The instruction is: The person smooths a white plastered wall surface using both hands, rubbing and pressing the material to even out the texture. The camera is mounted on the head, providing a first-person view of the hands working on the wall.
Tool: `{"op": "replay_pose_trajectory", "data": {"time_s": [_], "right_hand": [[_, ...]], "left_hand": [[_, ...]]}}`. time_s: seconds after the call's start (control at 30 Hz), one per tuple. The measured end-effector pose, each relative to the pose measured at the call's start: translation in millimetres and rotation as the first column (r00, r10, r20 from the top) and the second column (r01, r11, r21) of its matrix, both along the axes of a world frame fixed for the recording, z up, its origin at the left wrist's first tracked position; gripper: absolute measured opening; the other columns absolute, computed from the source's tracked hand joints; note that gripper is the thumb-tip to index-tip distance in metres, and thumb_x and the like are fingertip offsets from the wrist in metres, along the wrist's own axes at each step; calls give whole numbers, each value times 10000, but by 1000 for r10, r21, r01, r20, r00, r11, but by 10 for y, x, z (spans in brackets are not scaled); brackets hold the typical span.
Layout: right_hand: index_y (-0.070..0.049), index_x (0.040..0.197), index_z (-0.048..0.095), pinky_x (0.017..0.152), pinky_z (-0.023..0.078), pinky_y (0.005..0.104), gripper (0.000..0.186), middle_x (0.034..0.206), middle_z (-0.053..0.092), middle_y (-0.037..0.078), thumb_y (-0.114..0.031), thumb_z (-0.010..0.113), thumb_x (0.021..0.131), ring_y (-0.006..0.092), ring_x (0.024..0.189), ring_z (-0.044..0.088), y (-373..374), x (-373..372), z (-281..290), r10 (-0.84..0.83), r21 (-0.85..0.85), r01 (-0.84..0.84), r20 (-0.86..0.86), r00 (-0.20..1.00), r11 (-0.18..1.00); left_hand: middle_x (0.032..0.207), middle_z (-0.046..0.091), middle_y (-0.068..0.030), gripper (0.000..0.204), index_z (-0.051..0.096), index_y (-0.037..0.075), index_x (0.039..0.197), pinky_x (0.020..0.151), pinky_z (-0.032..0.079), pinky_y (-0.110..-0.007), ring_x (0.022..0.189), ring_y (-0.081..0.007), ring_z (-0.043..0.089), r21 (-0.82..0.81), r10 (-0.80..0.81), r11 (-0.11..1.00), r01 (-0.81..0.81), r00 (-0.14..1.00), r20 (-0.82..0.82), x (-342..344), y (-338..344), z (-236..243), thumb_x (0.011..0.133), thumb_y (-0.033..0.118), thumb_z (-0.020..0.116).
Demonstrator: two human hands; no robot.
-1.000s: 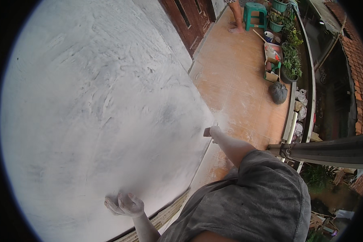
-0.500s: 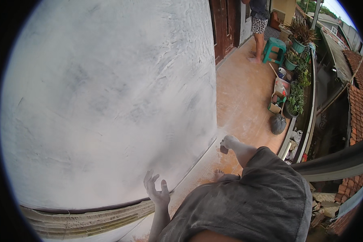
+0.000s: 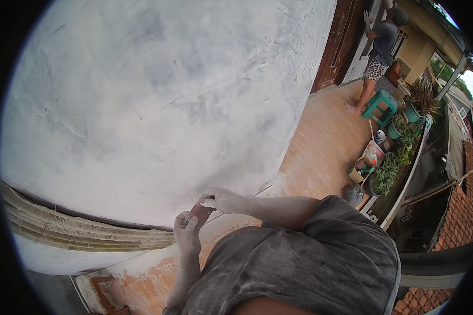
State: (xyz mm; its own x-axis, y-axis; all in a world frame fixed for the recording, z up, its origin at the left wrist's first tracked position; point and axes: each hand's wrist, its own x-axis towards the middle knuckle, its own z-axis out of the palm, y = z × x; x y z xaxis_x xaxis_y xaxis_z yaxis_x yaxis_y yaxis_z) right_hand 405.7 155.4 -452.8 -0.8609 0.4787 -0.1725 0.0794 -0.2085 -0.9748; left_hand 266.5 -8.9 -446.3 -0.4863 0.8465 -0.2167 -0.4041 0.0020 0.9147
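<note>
A small reddish-brown piece of sandpaper (image 3: 200,212) is held between my two hands, close to the lower part of the white, patchily plastered wall (image 3: 158,110). My left hand (image 3: 186,229) grips its lower end with the fingers curled. From the right, my right hand (image 3: 221,200) pinches the upper end. Pale dust coats both hands and forearms. Part of the sandpaper is hidden behind the fingers.
A moulded ledge (image 3: 89,234) runs along the wall's foot, above orange floor tiles (image 3: 320,136). Farther off, another person (image 3: 382,52) stands facing the wall by a brown door (image 3: 341,44). A green stool (image 3: 382,106), potted plants (image 3: 387,172) and a dark bag (image 3: 353,195) line the right edge.
My right hand has brought the sandpaper across to my left hand, which was open and is now closed on it. The view has shifted, showing more of the other person.
</note>
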Motion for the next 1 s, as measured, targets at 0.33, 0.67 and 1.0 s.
{"op": "replay_pose_trajectory", "data": {"time_s": [0.33,0.67,1.0], "right_hand": [[-44,1285,671,1046,495,448,379,1279,677,174,-235,723,962,345,1249,612,1365,1642,1291,-70,801,272,-279,958,534],[-78,1234,680,1224,228,661,374,1287,684,176,-375,610,1018,426,1365,523,2855,2236,2085,180,539,761,-760,624,-362],[-268,1062,750,1286,75,608,184,1213,745,33,-390,647,969,281,1383,523,2854,2114,1617,358,662,669,-567,742,-339]], "left_hand": [[1322,575,-243,85,471,59,1134,1184,363,-534,1400,-352,483,642,567,767,-19,488,-663,1006,1371,859,1064,85,512],[1684,333,-182,670,420,90,1594,1249,41,-700,1601,-408,162,544,332,828,-133,-665,-669,1803,2954,1531,976,243,627],[1709,204,-253,677,379,-15,1583,1218,-39,-733,1609,-431,68,632,462,710,-311,-472,-751,1882,3288,767,1029,339,539]]}}
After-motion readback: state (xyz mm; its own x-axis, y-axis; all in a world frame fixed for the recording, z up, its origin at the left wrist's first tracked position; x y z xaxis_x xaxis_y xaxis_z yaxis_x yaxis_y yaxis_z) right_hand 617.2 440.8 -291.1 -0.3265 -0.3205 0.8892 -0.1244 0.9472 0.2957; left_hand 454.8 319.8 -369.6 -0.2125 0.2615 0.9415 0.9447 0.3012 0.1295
